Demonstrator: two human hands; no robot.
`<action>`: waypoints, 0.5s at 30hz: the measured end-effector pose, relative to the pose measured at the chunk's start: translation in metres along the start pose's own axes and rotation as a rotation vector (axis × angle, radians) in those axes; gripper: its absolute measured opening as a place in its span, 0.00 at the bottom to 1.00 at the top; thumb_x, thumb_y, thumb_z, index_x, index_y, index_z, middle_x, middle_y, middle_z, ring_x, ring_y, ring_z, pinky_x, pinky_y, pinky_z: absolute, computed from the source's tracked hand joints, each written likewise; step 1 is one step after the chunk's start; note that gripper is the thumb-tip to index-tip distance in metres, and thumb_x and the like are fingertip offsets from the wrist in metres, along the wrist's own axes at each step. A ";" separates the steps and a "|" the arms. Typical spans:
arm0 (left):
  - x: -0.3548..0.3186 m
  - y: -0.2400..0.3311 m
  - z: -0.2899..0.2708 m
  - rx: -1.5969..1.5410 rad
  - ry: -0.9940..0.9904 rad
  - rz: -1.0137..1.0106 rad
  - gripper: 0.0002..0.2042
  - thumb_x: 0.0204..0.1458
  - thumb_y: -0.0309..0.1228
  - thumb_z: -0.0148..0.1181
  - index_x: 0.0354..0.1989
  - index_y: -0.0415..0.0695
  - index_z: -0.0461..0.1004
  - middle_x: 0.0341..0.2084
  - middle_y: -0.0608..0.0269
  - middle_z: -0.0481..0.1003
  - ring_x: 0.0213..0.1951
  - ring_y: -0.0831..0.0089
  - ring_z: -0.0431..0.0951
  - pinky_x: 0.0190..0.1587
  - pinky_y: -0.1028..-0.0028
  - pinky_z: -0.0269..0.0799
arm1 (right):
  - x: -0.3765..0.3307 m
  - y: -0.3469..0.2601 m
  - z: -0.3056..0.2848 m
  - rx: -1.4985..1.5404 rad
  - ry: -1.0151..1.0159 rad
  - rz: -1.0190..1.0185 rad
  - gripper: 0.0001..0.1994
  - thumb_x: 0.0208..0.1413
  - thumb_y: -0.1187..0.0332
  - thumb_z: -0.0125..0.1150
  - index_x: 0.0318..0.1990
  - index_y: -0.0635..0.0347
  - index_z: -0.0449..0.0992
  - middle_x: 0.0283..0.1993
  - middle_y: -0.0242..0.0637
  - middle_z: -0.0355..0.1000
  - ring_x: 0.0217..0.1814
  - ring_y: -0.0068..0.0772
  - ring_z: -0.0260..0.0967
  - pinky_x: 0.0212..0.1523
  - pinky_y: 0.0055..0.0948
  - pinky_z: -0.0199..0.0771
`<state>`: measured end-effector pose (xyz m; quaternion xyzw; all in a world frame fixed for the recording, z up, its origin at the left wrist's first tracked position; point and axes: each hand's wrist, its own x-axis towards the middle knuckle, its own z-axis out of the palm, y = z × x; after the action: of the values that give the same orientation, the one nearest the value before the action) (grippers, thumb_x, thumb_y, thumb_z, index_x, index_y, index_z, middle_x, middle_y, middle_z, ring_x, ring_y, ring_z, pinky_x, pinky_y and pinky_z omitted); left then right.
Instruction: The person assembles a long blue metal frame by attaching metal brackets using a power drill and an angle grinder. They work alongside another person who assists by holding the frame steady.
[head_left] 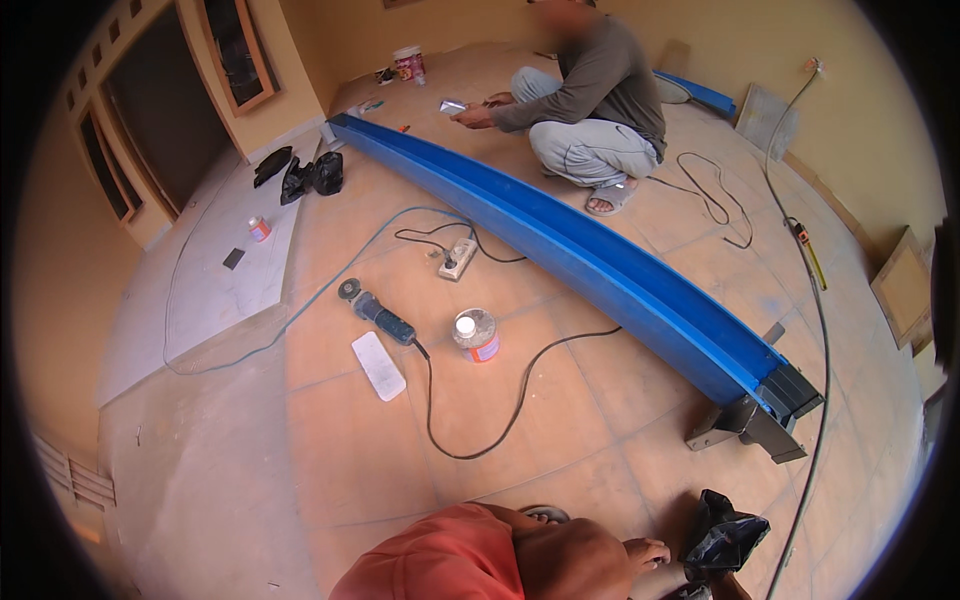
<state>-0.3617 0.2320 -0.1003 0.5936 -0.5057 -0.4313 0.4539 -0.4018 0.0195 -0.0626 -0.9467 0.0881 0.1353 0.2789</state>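
My left hand is out of view. At the lower edge my knees, red shorts (430, 555) and bare feet show. A strip of skin at the bottom right, possibly my right hand (728, 587), lies just below a crumpled black plastic bag (727, 530); its fingers cannot be made out. Ahead of me an angle grinder (382, 318) lies on the tiles, its disc pointing away. Beside it are a white flat rectangular piece (379, 366) and a clear jar (476, 335) with a white cap on top. A long blue metal channel (560, 240) runs diagonally across the floor, with dark brackets (765, 415) at its near end.
Across the channel a person (600, 100) squats, holding a small shiny rectangular object (452, 106). A power strip (457, 258) and loose cables cross the floor. Black bags (312, 177) lie on the left near a pale sheet (200, 300). A tape measure (808, 255) lies at right.
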 end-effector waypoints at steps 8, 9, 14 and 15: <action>0.000 -0.022 0.025 -0.012 0.057 0.087 0.12 0.52 0.26 0.54 0.45 0.38 0.70 0.40 0.49 0.72 0.45 0.51 0.73 0.49 0.58 0.68 | -0.002 -0.011 -0.002 -0.027 -0.073 -0.028 0.13 0.45 0.69 0.59 0.40 0.60 0.78 0.40 0.48 0.77 0.45 0.52 0.74 0.45 0.41 0.76; 0.001 -0.026 0.026 -0.008 0.065 0.102 0.12 0.52 0.27 0.55 0.44 0.39 0.71 0.39 0.50 0.73 0.45 0.52 0.73 0.49 0.58 0.68 | -0.003 -0.011 -0.002 -0.026 -0.080 -0.028 0.13 0.45 0.69 0.59 0.40 0.60 0.78 0.40 0.49 0.77 0.45 0.52 0.74 0.45 0.41 0.76; 0.012 -0.051 0.048 0.047 0.144 0.193 0.11 0.50 0.31 0.57 0.41 0.42 0.73 0.37 0.54 0.74 0.42 0.55 0.75 0.47 0.58 0.69 | -0.002 -0.014 -0.002 -0.038 -0.113 -0.031 0.13 0.45 0.69 0.59 0.40 0.60 0.78 0.40 0.49 0.77 0.45 0.52 0.74 0.45 0.41 0.76; 0.011 -0.057 0.052 0.058 0.172 0.205 0.11 0.50 0.32 0.57 0.41 0.43 0.74 0.36 0.55 0.75 0.42 0.56 0.75 0.47 0.58 0.69 | 0.000 -0.016 -0.002 -0.039 -0.120 -0.035 0.13 0.45 0.69 0.59 0.40 0.60 0.78 0.40 0.49 0.77 0.45 0.52 0.74 0.45 0.41 0.76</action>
<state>-0.3993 0.2199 -0.1673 0.5865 -0.5352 -0.3153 0.5198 -0.3975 0.0320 -0.0531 -0.9435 0.0523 0.1885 0.2675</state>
